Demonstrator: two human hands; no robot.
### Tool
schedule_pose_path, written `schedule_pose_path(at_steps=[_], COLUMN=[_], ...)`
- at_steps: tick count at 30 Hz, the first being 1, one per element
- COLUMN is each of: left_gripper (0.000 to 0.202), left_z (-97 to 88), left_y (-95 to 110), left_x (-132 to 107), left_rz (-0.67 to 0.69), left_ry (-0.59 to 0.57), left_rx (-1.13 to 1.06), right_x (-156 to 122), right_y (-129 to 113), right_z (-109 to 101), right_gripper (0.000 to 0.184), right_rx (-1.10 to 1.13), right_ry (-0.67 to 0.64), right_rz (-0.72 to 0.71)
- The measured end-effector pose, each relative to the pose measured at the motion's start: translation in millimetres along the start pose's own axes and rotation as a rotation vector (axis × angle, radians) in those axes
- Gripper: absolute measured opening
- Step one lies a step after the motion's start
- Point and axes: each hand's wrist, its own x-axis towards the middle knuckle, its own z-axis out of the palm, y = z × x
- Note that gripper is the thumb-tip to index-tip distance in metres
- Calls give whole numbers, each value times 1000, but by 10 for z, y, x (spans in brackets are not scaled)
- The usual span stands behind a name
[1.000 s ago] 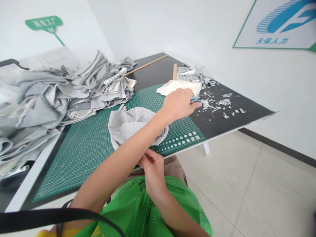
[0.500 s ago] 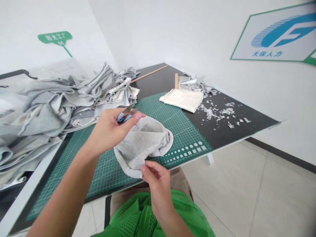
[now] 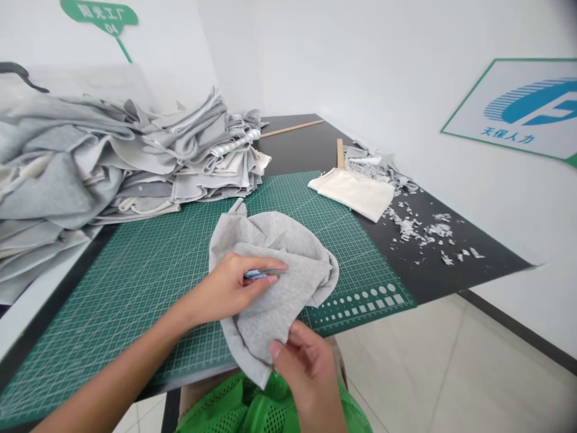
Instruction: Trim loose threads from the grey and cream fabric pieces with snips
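Note:
A piece of light grey fabric (image 3: pixel 293 276) with a rolled edge lies loosely spread over the front of the green cutting mat (image 3: pixel 180 252). My left hand (image 3: pixel 229 285) is closed on small blue-handled scissors (image 3: pixel 255 274) and rests over the middle of the fabric. Most of the scissors is hidden by the fingers; a bit of the blade shows between thumb and forefinger. Near the table's front edge, my right hand (image 3: pixel 309 367) pinches the fabric's lower corner between thumb and fingers.
A tall heap of grey cloth pieces (image 3: pixel 153 156) fills the left side. Back right on the black table (image 3: pixel 297 147) lie a folded cream cloth (image 3: pixel 356 192), a wooden strip (image 3: pixel 340 154) and scattered scraps (image 3: pixel 406 225). A long wooden stick (image 3: pixel 293 128) lies behind.
My left hand has come down from the fabric's far edge onto its middle, the scissors now mostly covered. The fabric is spread out more. The view has shifted, with the right hand still pinching.

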Motion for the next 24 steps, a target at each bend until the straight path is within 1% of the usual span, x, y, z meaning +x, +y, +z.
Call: schedule_pose_path(at_steps=[5, 9, 12, 14, 16, 18, 22, 24], left_gripper=[37, 36, 34, 32, 29, 26, 26, 26], left_z=[115, 169, 182, 173, 149, 109, 21, 8], left_y=[-165, -211, -178, -138, -91, -38, 90, 148], left_x=[-52, -91, -123, -151, -183, -219, -313, -377], left_rz=[12, 32, 51, 62, 80, 116, 211, 257], left_ry=[9, 41, 69, 82, 85, 82, 72, 56], left_rx=[-16, -40, -62, -81, -110, -136, -135, -157], right_x=[3, 2, -9, -17, -19, -11, 19, 28], right_y=[-131, -194, -158, -116, -82, -70, -116, -155], right_z=[-75, -145, -202, -238, -265, -276, -250, -227], right_gripper=[31, 25, 24, 24, 21, 19, 16, 14], right_rx=[17, -58, -107, -155, -208, -230, -191, -190], right_ry=[-69, -60, -23, 32, 84, 107, 51, 16], right_rz=[20, 58, 59, 46, 39, 47, 64, 58])
